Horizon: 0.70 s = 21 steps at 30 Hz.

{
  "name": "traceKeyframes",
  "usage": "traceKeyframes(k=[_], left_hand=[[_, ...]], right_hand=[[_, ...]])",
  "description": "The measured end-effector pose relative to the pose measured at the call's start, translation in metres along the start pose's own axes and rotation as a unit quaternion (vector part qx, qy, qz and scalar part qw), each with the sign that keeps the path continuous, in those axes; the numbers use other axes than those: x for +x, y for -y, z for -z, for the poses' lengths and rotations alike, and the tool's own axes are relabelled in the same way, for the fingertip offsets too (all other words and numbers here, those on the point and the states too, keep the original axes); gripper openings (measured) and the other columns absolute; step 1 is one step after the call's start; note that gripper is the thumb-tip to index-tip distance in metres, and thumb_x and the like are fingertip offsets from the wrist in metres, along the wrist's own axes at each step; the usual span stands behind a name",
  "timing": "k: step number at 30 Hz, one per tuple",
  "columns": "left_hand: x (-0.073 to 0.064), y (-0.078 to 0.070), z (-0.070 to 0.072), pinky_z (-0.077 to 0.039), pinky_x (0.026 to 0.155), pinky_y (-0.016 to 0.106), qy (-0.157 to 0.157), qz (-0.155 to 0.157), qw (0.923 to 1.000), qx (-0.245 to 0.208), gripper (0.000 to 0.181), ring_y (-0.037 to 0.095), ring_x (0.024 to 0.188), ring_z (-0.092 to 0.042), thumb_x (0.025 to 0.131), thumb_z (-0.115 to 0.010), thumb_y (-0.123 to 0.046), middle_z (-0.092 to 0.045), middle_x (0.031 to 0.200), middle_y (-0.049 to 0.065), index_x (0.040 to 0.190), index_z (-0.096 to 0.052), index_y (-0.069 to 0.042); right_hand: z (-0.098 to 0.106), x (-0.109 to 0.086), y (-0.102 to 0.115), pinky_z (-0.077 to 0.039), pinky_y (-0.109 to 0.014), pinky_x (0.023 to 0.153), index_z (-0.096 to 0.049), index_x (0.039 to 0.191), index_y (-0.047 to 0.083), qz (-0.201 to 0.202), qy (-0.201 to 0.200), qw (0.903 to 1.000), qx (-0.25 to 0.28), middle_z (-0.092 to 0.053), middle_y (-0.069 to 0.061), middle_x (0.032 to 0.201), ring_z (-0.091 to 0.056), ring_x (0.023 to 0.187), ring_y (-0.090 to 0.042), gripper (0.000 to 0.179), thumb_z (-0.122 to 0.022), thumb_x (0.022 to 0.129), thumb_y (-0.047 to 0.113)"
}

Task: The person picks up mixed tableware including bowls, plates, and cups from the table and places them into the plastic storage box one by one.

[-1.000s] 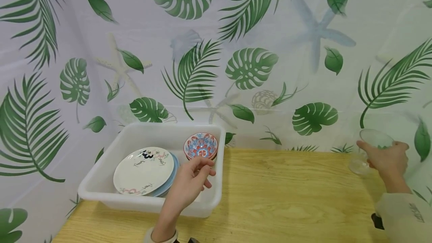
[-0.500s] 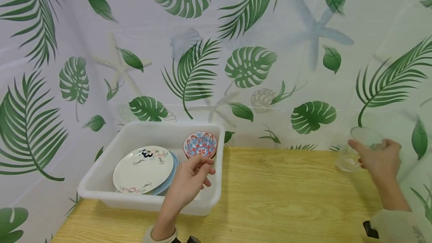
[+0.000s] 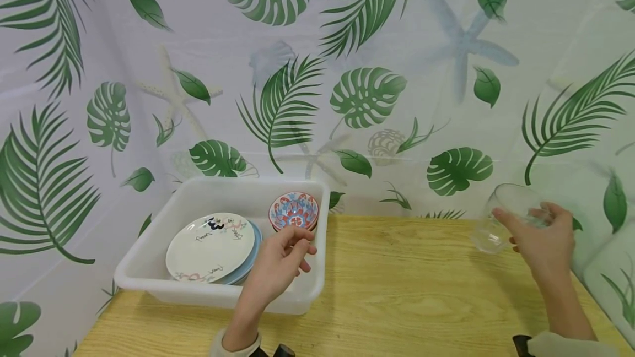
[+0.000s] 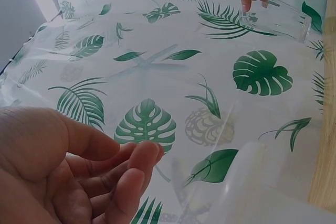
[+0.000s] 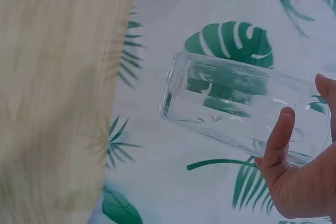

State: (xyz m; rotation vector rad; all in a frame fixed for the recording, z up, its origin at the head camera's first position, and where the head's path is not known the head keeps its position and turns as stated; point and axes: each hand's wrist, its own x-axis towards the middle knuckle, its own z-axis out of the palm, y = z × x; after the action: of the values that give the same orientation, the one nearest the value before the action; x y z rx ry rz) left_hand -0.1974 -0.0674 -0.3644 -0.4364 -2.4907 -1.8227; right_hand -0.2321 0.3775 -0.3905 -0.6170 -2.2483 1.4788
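Observation:
My right hand (image 3: 545, 241) grips a clear drinking glass (image 3: 488, 233) near its rim, over the right part of the table. In the right wrist view the glass (image 5: 220, 106) looks see-through, with a thick base; thumb and fingers lie on either side of its upper end. My left hand (image 3: 278, 266) hovers over the front right of a white plastic tub (image 3: 218, 297), fingers loosely curled and holding nothing. Inside the tub lie a cream plate (image 3: 210, 249) with drawings, on top of blue plates (image 3: 257, 247), and a red-and-blue patterned bowl (image 3: 294, 211), partly hidden by that hand.
The tub stands on the left of a wood-grain table (image 3: 407, 285). A white leaf-print sheet (image 3: 307, 109) hangs behind the table and along both sides.
My right hand has carried the glass to the left along the back of the table. My left hand has stayed almost still over the tub.

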Motion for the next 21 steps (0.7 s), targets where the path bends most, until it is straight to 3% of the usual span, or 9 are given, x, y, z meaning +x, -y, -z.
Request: traceKeyframes(k=[8, 12, 17, 21], left_hand=[[0.000, 0.000, -0.001, -0.054, 0.061, 0.026, 0.001, -0.012, 0.9998, 0.018, 0.016, 0.016, 0.073, -0.066, 0.101, -0.054, -0.009, -0.071, 0.094, 0.011, 0.111, -0.067, -0.006], [0.001, 0.000, -0.003, -0.054, 0.068, 0.026, 0.002, -0.034, 0.9989, 0.032, 0.018, 0.018, 0.082, -0.066, 0.100, -0.054, -0.007, -0.070, 0.100, 0.012, 0.114, -0.066, -0.005], [-0.001, -0.001, -0.008, -0.053, 0.081, 0.031, 0.022, -0.054, 0.9973, 0.045, 0.030, 0.021, 0.101, -0.064, 0.099, -0.056, -0.008, -0.066, 0.115, 0.013, 0.128, -0.059, -0.009], [-0.004, -0.003, -0.013, -0.053, 0.087, 0.034, 0.057, -0.055, 0.9962, 0.036, 0.046, 0.024, 0.113, -0.059, 0.097, -0.060, -0.010, -0.059, 0.130, 0.010, 0.142, -0.048, -0.013]], right_hand=[[-0.006, -0.030, 0.021, -0.054, -0.023, 0.054, -0.018, 0.155, 0.007, 0.052, 0.024, 0.9984, 0.001, -0.042, 0.019, 0.113, -0.063, 0.056, -0.009, 0.099, -0.078, 0.084, 0.040], [-0.009, -0.047, 0.030, -0.055, -0.025, 0.054, -0.017, 0.156, 0.007, 0.075, 0.044, 0.9962, 0.001, -0.045, 0.016, 0.118, -0.063, 0.056, -0.012, 0.097, -0.077, 0.086, 0.037], [-0.016, -0.069, 0.042, -0.057, -0.027, 0.056, -0.016, 0.157, 0.006, 0.101, 0.083, 0.9915, 0.001, -0.046, -0.002, 0.132, -0.064, 0.057, -0.014, 0.098, -0.077, 0.086, 0.035], [-0.022, -0.087, 0.050, -0.057, -0.028, 0.058, -0.017, 0.157, 0.005, 0.116, 0.111, 0.9870, 0.006, -0.047, 0.005, 0.130, -0.064, 0.059, -0.014, 0.096, -0.078, 0.087, 0.031]])
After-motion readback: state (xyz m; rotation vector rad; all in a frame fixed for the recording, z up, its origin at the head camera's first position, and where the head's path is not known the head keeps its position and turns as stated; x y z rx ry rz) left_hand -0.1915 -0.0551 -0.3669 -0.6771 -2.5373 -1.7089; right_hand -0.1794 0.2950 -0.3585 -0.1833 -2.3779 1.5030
